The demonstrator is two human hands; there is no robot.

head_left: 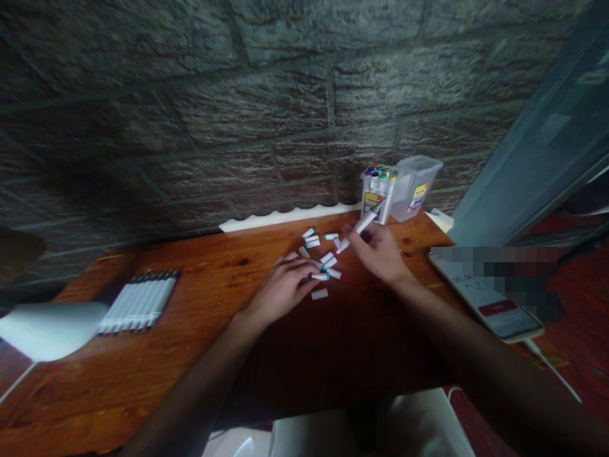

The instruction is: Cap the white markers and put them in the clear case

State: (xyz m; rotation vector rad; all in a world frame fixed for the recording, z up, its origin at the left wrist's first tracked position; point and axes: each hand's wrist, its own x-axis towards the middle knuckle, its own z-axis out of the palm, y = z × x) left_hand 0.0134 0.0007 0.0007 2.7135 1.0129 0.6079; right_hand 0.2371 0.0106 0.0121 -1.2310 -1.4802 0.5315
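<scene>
In the head view, my right hand (378,251) is closed round a white marker (360,228), tilted with its grey end up and to the right. The marker's lower end is over the cap pile. Loose white marker caps (328,258) with coloured ends lie scattered on the wooden table. My left hand (285,285) is at the pile's near left side, thumb and index finger closed about a white marker cap (321,277) with a teal end. Its fingers partly cover other caps. A separate cap (320,294) lies just nearer to me.
Several white markers (140,301) lie in a row on the wooden table (204,324) at left, beside a white lamp-like object (52,327). A clear box of markers (378,197) and another clear container (419,184) stand by the brick wall. A cabled phone (490,301) lies at right.
</scene>
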